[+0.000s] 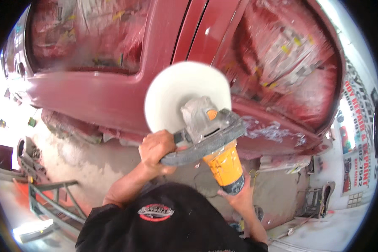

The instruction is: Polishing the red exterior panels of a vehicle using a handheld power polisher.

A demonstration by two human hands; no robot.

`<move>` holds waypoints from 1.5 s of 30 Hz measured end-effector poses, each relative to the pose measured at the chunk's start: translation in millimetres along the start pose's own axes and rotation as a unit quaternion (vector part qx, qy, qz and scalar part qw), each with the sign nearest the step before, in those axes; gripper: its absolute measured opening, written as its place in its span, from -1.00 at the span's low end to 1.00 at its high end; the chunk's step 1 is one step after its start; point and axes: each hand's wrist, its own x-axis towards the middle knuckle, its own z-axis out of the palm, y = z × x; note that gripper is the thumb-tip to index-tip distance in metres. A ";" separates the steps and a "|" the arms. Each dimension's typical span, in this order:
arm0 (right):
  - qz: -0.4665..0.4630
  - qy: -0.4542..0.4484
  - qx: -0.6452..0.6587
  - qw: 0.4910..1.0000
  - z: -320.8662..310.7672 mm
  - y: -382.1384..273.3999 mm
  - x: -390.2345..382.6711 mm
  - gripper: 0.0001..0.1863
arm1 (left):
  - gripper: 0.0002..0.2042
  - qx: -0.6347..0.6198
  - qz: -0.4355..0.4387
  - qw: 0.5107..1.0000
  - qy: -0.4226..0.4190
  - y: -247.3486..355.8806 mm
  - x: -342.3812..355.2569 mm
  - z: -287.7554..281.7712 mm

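A yellow and grey electric polisher (223, 166) is in both my hands, its round white pad (164, 90) up against the side of a red car (101, 90). The pad's rim looks smeared, and where it meets the paint is hidden. My left hand (156, 147) is wrapped round the grip of the black handle at the polisher's head. Lower down, my right hand (241, 196) holds the dark rear end of the yellow body, with some of its fingers hidden behind it. White compound streaks (266, 131) mark the car panel to the right of the pad.
Masking sheets with yellow tape (287, 50) cover the car's window openings. A metal frame stand (56, 197) is at the lower left on the concrete floor (109, 164). To the right are a white wall with a printed banner (357, 134) and a dark chair-like object (317, 199).
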 end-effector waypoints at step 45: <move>-0.040 0.263 -0.045 0.963 -181.4 -208.1 106.9 0.29 | -0.83 -0.125 0.077 0.989 0.015 -49.4 344.9 67.4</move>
